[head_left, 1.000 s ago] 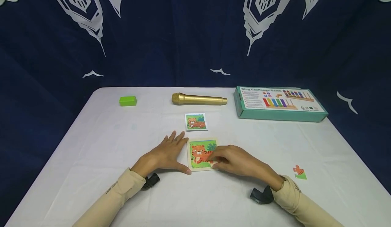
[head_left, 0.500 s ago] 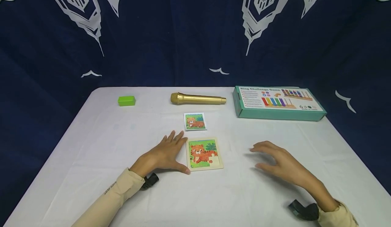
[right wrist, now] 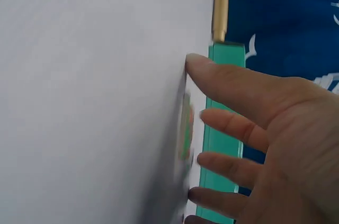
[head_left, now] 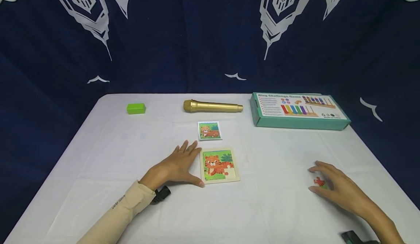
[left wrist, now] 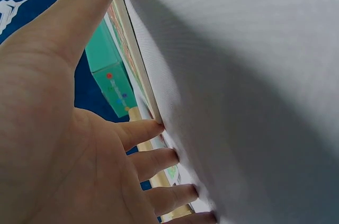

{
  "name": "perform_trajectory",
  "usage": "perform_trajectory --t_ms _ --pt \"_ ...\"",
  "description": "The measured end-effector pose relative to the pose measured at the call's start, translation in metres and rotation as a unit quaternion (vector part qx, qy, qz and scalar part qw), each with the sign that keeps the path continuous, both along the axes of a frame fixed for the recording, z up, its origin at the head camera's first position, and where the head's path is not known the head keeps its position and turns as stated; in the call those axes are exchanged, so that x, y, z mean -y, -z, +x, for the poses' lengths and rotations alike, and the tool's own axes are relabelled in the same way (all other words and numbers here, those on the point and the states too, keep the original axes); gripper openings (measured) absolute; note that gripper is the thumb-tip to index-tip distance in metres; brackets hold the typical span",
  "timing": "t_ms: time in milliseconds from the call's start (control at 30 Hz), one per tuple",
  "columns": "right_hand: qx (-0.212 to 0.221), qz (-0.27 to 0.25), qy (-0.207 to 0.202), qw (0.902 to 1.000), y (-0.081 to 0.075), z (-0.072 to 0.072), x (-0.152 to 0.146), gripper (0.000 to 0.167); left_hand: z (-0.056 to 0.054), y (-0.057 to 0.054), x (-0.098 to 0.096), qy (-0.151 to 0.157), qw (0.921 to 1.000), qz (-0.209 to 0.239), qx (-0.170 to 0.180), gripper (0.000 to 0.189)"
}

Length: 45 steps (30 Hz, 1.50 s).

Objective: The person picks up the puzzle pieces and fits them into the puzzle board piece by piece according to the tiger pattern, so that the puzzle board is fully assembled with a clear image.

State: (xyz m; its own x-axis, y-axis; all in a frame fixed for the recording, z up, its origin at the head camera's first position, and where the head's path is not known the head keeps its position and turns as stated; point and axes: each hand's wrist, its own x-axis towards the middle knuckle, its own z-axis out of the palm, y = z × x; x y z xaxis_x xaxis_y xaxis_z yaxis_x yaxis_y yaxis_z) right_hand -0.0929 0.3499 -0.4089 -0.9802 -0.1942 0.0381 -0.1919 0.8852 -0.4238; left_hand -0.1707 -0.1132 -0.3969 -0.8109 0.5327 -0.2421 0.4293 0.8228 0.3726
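A square tiger jigsaw puzzle [head_left: 218, 163] lies in its pale wooden frame at the table's middle, with a bare gap at its lower right corner. My left hand [head_left: 175, 167] rests spread on the table, thumb and index fingertips at the frame's left edge. On the right, my right hand [head_left: 342, 189] spreads thumb and fingers around a loose puzzle piece [head_left: 319, 182], orange and green, that lies on the table and is partly covered by the hand. In the right wrist view the puzzle piece [right wrist: 186, 128] lies between thumb and fingers, not pinched.
A small card with the same tiger picture [head_left: 210, 131] lies just behind the puzzle. Farther back are a green block [head_left: 136, 108], a gold microphone [head_left: 213, 106] and a teal game box [head_left: 302, 112]. A dark blue patterned cloth [head_left: 210, 36] hangs behind the white table.
My right hand has left the puzzle's right side and moved right to the loose piece, its fingers spreading. My left hand has stayed at the frame's edge.
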Motion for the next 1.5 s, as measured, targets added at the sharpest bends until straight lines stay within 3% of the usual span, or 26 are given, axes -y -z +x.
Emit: perform_trajectory --t_ms 267,633,867,1200,1500 --pt "0.021 -0.002 0.039 0.999 0.004 0.002 -0.014 0.047 0.0 0.0 0.0 0.0 1.0 -0.001 -0.002 0.119" --pt "-0.027 -0.032 -0.005 0.9991 0.013 0.009 -0.028 0.043 0.001 -0.002 0.0 -0.001 1.0 0.0 -0.001 0.118" --pt "-0.079 -0.029 -0.024 0.9961 0.015 0.006 -0.031 0.039 0.001 0.0 0.0 -0.003 1.0 -0.002 0.0 0.119" --pt "-0.086 -0.021 0.022 0.9958 0.005 0.004 -0.024 0.041 0.001 0.0 0.0 -0.002 1.0 -0.003 -0.001 0.118" --pt "-0.095 -0.014 0.026 0.9951 -0.006 -0.002 -0.018 0.041 0.001 0.0 0.0 0.0 1.0 0.0 -0.004 0.118"
